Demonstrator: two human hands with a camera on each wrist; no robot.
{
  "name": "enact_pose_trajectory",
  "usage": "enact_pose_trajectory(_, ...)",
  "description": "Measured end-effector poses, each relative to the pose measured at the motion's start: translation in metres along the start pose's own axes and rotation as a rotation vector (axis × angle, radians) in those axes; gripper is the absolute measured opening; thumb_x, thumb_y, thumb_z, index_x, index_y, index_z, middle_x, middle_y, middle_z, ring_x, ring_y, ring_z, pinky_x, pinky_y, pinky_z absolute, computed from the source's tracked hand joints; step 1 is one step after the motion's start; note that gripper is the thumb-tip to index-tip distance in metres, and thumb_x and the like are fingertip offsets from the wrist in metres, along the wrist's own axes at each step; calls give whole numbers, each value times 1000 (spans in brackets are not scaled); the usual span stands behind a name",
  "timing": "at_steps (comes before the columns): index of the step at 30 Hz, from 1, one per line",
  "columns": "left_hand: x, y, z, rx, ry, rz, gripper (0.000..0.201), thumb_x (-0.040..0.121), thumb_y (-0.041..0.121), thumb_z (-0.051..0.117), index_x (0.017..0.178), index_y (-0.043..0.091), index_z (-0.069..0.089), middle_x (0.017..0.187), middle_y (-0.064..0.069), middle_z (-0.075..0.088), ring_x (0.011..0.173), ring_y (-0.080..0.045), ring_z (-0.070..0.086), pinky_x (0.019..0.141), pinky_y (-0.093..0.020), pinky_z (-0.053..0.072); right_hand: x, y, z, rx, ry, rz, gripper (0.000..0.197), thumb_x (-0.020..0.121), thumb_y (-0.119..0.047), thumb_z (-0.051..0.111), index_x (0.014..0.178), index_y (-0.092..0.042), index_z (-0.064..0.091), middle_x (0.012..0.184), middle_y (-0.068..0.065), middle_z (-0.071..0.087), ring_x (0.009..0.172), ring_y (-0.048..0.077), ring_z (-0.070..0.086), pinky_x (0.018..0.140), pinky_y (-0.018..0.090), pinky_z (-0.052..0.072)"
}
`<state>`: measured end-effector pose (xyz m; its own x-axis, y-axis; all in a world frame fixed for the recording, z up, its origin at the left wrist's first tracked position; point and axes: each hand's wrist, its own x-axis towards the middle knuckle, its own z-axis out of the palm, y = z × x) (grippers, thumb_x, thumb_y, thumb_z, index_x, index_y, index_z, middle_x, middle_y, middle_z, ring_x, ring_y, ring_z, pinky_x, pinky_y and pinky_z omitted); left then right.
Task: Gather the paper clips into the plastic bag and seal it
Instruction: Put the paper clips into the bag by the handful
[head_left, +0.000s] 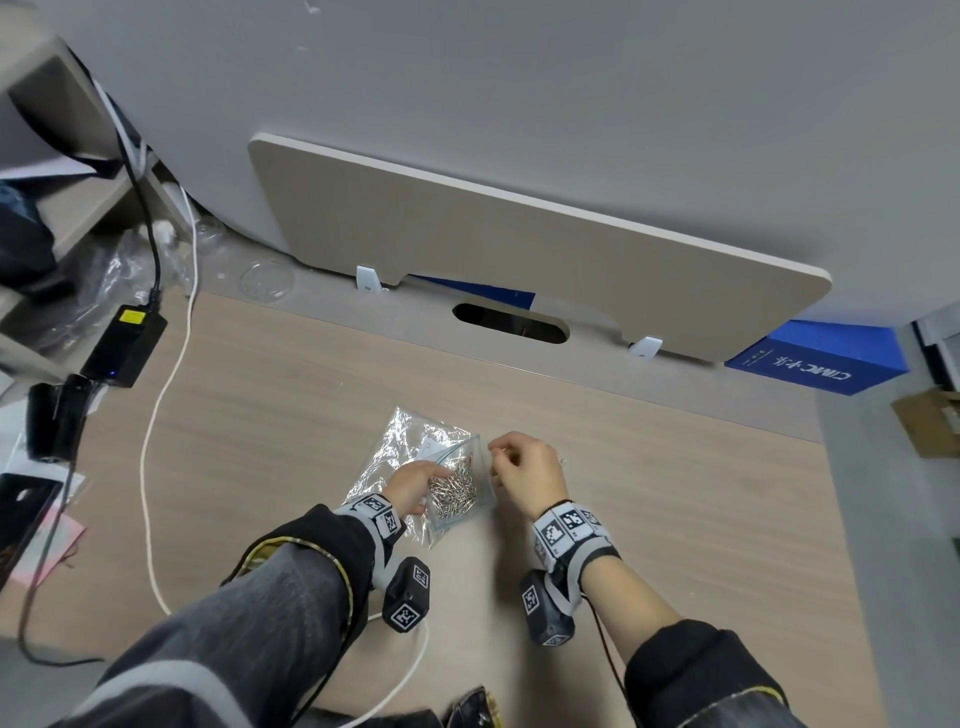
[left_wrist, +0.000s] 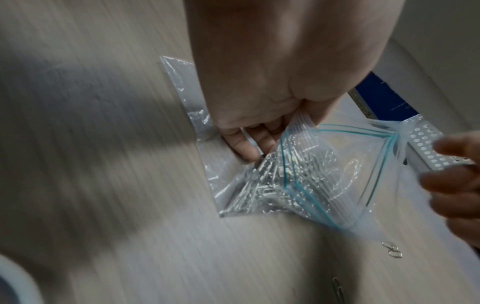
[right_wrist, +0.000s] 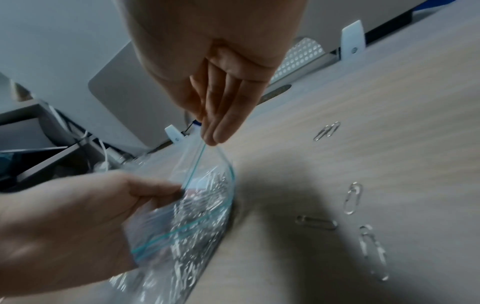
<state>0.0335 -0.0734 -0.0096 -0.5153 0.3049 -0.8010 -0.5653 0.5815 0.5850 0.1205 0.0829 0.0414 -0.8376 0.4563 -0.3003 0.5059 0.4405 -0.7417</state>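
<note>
A clear zip plastic bag (head_left: 410, 441) with a blue seal line lies on the wooden desk (head_left: 675, 493), and a heap of silver paper clips (head_left: 457, 491) sits inside it. My left hand (head_left: 431, 475) grips the bag's left rim (left_wrist: 293, 127), fingers curled under it. My right hand (head_left: 496, 457) pinches the opposite rim (right_wrist: 207, 144) and lifts it, so the mouth (left_wrist: 337, 156) gapes. Several loose paper clips (right_wrist: 353, 197) lie on the desk to the right of the bag, and two more loose clips (left_wrist: 392, 250) rest near its front corner.
A black power adapter (head_left: 124, 345) and a white cable (head_left: 156, 415) lie at the left of the desk. A beige divider panel (head_left: 519, 249) stands along the back edge above a cable slot (head_left: 511, 323). At the back right sits a blue box (head_left: 815, 358).
</note>
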Motion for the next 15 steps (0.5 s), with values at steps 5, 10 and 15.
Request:
enact_pose_trajectory(5,-2,1,0,36,-10,32,26,93,24,53,114,10,62,144,-28,38,57,-10,34,50,-23,35,-4,38,-27,-91,58,131,16,81,-16,56,74,-27,65,79,2,72,78,26,68,77,38,56)
enact_pose_trajectory(10,-9,4,0,36,-18,37,33,93,23,53,121,7,58,145,-30,35,84,-33,49,50,-23,33,-27,72,-37,-389,-108,225,20,80,-18,58,98,-24,64,103,2,66,98,24,63,83,29,49)
enact_pose_trajectory(15,-13,6,0,19,-16,47,35,93,21,53,123,5,57,145,-31,35,78,-35,52,60,-33,49,-46,83,-24,-650,-340,101,53,72,-37,73,118,-23,49,118,2,46,106,25,55,85,35,49)
